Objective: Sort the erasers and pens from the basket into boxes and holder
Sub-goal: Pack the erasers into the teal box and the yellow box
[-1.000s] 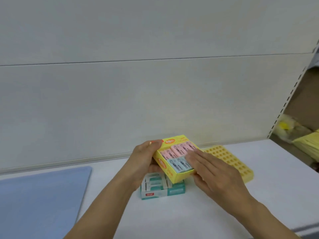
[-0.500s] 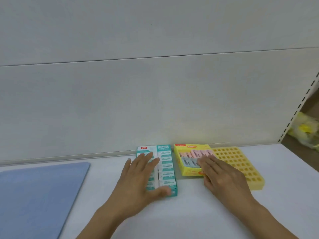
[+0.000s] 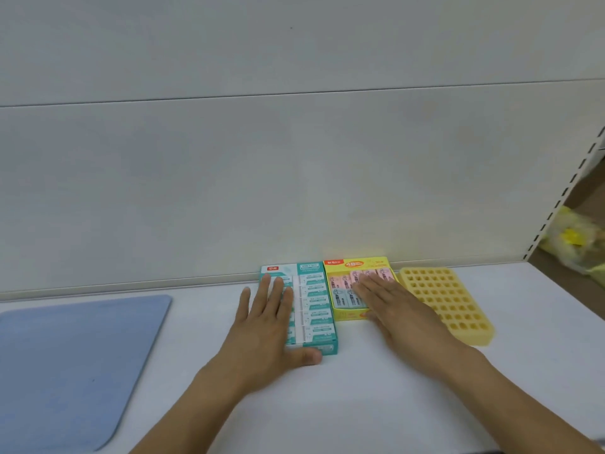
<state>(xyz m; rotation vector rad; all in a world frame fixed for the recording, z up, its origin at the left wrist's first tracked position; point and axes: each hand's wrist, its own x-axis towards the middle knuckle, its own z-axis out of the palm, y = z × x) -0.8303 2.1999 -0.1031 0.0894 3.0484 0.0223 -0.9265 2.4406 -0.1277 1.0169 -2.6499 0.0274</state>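
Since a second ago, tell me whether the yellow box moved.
Yes. The yellow box came down onto the shelf, between the teal box and yellow holder.

Looks like a shop or stockroom, stationery section. White shelf point(image 3: 360, 404) with plain panelled back wall point(image 3: 294, 158); slotted upright point(image 3: 563, 194) at 2 o'clock, the retail-gondola kind. Retail display boxes pushed against the wall at 12: teal box point(image 3: 316, 303) and yellow box point(image 3: 357, 265), both packed with wrapped erasers. Yellow pen holder point(image 3: 455, 306) at 1 o'clock. Blue mat point(image 3: 65, 355) at 9. Bagged yellow goods point(image 3: 576, 244) beyond the upright at 2.
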